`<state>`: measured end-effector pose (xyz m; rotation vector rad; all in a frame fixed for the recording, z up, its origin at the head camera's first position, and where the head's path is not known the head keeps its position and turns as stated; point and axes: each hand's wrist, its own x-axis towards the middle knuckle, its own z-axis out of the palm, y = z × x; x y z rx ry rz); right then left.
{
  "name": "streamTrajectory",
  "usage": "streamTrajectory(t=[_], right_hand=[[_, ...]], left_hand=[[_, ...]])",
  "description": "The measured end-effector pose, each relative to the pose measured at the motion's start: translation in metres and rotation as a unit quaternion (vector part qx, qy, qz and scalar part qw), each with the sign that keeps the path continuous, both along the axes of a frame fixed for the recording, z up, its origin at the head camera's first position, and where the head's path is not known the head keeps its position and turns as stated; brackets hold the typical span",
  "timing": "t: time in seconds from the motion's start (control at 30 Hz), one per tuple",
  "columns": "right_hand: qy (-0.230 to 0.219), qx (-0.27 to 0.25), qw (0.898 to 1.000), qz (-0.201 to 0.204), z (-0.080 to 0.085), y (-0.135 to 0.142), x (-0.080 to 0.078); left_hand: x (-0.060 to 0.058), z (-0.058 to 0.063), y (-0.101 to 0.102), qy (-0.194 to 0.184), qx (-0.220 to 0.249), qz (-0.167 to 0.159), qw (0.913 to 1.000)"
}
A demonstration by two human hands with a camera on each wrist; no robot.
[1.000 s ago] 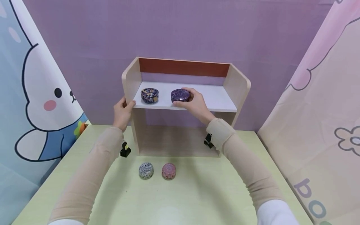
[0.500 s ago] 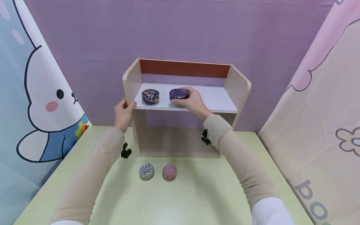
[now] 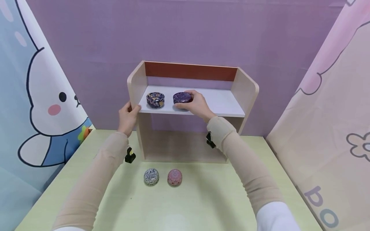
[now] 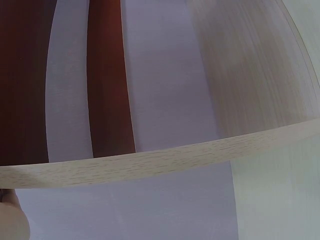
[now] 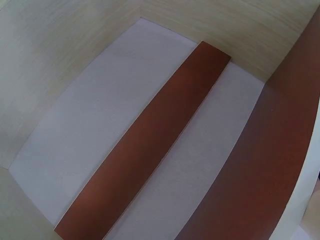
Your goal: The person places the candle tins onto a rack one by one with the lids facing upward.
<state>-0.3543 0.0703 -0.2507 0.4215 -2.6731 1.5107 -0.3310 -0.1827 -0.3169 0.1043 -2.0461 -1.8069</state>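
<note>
Your right hand (image 3: 198,104) curls around the purple tin (image 3: 181,97) at frame centre, on the shelf (image 3: 225,106) — the tin sits just left of your palm, close beside the floral tin (image 3: 155,99). Your left hand (image 3: 128,116) grips the shelf's left side panel — farther from both tins.

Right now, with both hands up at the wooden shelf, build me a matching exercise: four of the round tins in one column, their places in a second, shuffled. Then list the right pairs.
Things
1. dark purple tin
2. navy floral tin
3. pink tin
4. grey patterned tin

Places
A. on the green table, the left one of the two there
B. on the shelf board, under the right hand
C. on the green table, the right one of the two there
D. on the shelf board, nearer the left hand, untouched

Pairs: 1-B, 2-D, 3-C, 4-A
</note>
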Motion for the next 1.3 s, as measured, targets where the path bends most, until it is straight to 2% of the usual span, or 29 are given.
streamTrajectory(t=[0.43,0.73,1.3], right_hand=[[0.017,-0.005,1.0,0.014,-0.0037,-0.0058,-0.0023],[0.027,0.015,0.999,0.02,-0.0061,-0.0036,-0.0015],[-0.006,0.036,0.999,0.015,-0.0009,-0.0001,-0.0016]], left_hand=[[-0.0008,0.001,-0.0005,-0.002,0.0,0.005,1.0],[0.0037,0.0006,0.0006,0.023,0.001,-0.001,0.9997],[-0.0012,0.0004,-0.0013,-0.006,-0.005,-0.005,1.0]])
